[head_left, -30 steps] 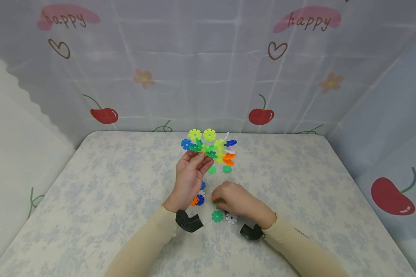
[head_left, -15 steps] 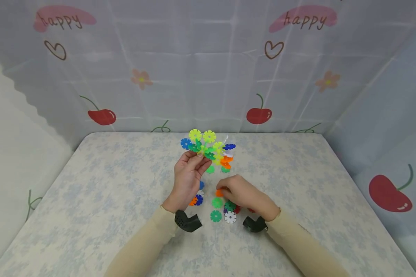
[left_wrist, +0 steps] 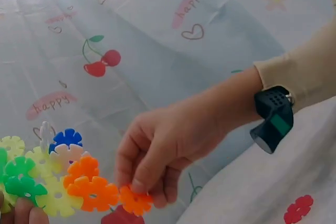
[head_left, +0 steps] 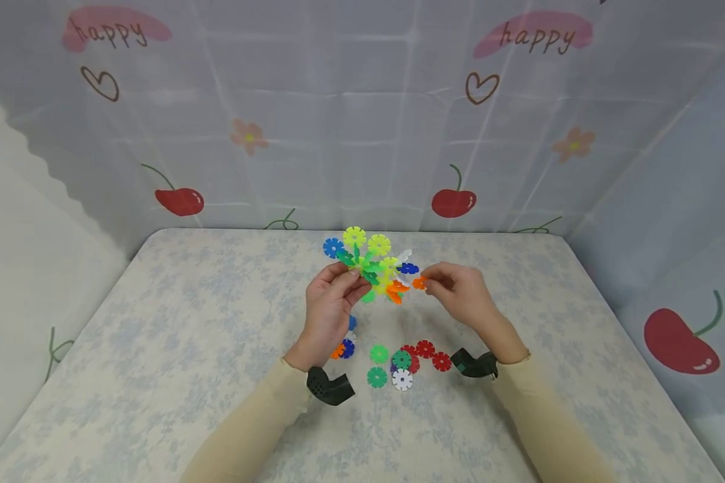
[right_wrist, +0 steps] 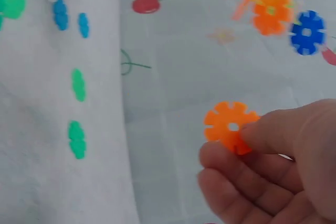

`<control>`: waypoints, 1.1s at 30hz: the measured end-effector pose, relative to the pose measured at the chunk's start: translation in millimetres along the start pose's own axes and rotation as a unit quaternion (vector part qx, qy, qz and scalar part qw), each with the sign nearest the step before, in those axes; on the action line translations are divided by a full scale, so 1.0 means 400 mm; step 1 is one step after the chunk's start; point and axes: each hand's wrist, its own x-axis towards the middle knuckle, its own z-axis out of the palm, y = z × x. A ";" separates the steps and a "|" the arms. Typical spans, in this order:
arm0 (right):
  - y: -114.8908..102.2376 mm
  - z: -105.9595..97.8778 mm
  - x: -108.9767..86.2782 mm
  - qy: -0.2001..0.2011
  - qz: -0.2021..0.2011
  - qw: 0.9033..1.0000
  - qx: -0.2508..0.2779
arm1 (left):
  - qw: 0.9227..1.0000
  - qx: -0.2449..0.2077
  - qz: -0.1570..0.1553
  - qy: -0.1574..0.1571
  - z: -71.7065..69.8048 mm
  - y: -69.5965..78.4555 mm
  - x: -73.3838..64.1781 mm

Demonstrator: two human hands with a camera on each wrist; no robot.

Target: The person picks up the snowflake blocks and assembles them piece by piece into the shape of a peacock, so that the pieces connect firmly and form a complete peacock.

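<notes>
My left hand [head_left: 333, 305] pinches a built-up cluster of notched plastic discs [head_left: 362, 267] above the table. Yellow, green, blue, white and orange discs are joined in it, fanning outward at various angles. To its right, my right hand [head_left: 462, 295] pinches a single orange notched disc [right_wrist: 226, 121] between thumb and fingers. In the right wrist view this disc faces the camera, its centre hole showing, apart from the cluster's orange disc [right_wrist: 273, 10]. The left wrist view catches only the left fingertips [left_wrist: 31, 214] under the green discs.
Loose discs lie on the patterned table [head_left: 217, 402]: red ones [head_left: 442, 361], a white one [head_left: 401, 380] and green ones [head_left: 377, 377] nearer me. Left of them, a small group with an orange disc [head_left: 337, 351] sits by the left wrist. A printed curtain [head_left: 362, 134] stands behind.
My right hand has picked an orange disc off the table and moved up and right, beside the cluster. The cluster has turned and shifted slightly right in my left hand.
</notes>
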 end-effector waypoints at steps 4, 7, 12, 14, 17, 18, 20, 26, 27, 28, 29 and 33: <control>-0.007 -0.036 -0.003 0.081 -0.018 0.995 0.046 | 1.000 0.026 -0.011 -0.001 0.001 0.000 0.000; -0.019 -0.051 -0.008 0.122 -0.044 0.987 0.092 | 0.998 0.054 -0.020 -0.002 0.002 0.000 -0.001; -0.044 -0.059 -0.013 0.145 -0.107 0.973 0.141 | 0.994 0.101 -0.029 -0.014 0.000 -0.002 -0.003; -0.051 -0.059 -0.015 0.145 -0.142 0.968 0.147 | 0.993 0.111 -0.030 -0.018 0.000 -0.002 -0.005; -0.058 -0.058 -0.018 0.134 -0.186 0.961 0.157 | 0.992 0.120 -0.030 -0.022 0.002 -0.003 -0.007; -0.058 -0.057 -0.019 0.130 -0.196 0.959 0.156 | 0.992 0.122 -0.029 -0.022 0.003 -0.003 -0.008; -0.060 -0.056 -0.020 0.124 -0.209 0.958 0.154 | 0.991 0.126 -0.027 -0.024 0.005 -0.003 -0.010; -0.067 -0.057 -0.025 0.124 -0.219 0.958 0.139 | 0.987 0.156 -0.011 -0.035 0.005 -0.008 -0.009; -0.067 -0.058 -0.026 0.124 -0.222 0.957 0.137 | 0.986 0.164 -0.007 -0.039 0.004 -0.009 -0.009; -0.066 -0.059 -0.026 0.123 -0.227 0.957 0.134 | 0.985 0.168 -0.004 -0.043 0.003 -0.010 -0.009; -0.066 -0.060 -0.026 0.122 -0.233 0.956 0.130 | 0.984 0.174 0.000 -0.046 0.003 -0.010 -0.009; -0.065 -0.065 -0.024 0.112 -0.261 0.951 0.127 | 0.981 0.186 0.013 -0.060 -0.001 -0.010 -0.010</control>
